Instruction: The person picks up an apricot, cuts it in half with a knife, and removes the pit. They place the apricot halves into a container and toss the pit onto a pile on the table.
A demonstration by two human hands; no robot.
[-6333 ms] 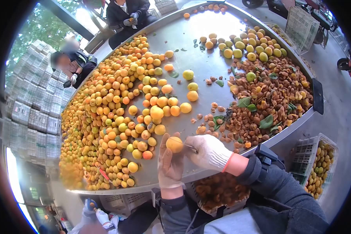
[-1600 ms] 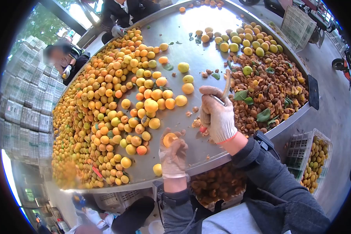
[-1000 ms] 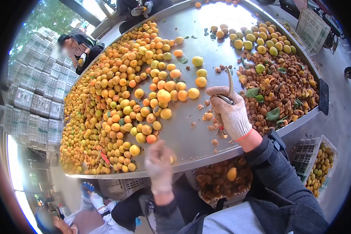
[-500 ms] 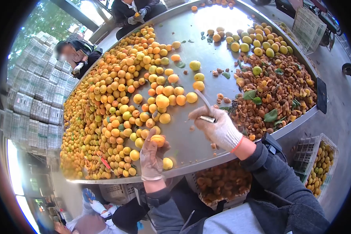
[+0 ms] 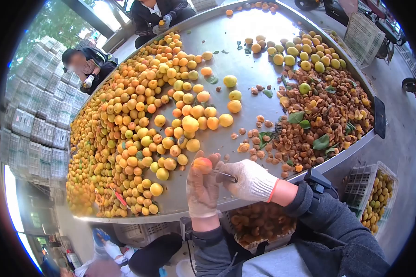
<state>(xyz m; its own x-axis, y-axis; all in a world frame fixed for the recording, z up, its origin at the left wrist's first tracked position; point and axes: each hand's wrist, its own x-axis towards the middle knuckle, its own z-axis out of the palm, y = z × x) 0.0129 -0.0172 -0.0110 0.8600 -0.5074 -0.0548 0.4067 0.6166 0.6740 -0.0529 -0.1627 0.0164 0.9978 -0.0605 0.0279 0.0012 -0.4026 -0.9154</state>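
Note:
My left hand (image 5: 202, 195), in a thin pale glove, is closed around an orange-red apricot (image 5: 202, 165) over the near edge of the metal table. My right hand (image 5: 253, 181), in a white knit glove, grips a small knife (image 5: 226, 176). Its thin blade points left and meets the right side of the apricot. Part of the handle is hidden in the fingers. Left of my hands lies a big heap of whole apricots (image 5: 125, 120). To the right is a pile of brown pits and scraps (image 5: 323, 120) with green leaves.
Under the near table edge stands a crate of brown pieces (image 5: 263, 221). A white crate of yellow-green fruit (image 5: 374, 194) is on the right. Two people (image 5: 159, 16) work across the table, another person sits at lower left. Stacked crates (image 5: 37, 115) fill the left background.
Both hands have come together near the table edge. The left moved right and up with its apricot; the right came down and left, bringing the knife blade against the fruit.

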